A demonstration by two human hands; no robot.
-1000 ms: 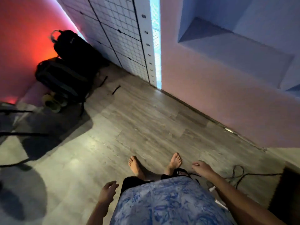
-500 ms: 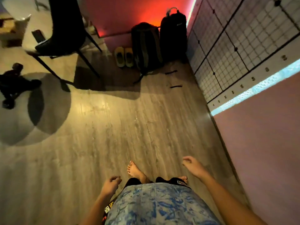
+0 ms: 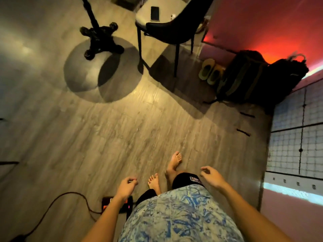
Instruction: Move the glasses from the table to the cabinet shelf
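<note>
No glasses and no cabinet shelf show in the head view, which looks down at a wooden floor. My left hand [image 3: 126, 186] hangs low at centre-left, fingers loosely curled, holding nothing. My right hand [image 3: 210, 175] hangs at centre-right beside my knee, also loosely curled and empty. My bare feet [image 3: 173, 163] stand between the two hands, below a blue patterned shirt.
A black chair [image 3: 174, 28] with a phone [image 3: 155, 13] on its light seat stands at the top. A black wheeled stand base [image 3: 99, 41] is left of it. Slippers [image 3: 209, 72] and two dark backpacks [image 3: 258, 77] lie by the red wall. A power strip [image 3: 116, 203] and cable sit near my left foot. A grid panel [image 3: 297, 137] lines the right wall.
The view has swung left, away from the wall niche. The chair, stand base and power strip have come into view. Both hands stay low and empty.
</note>
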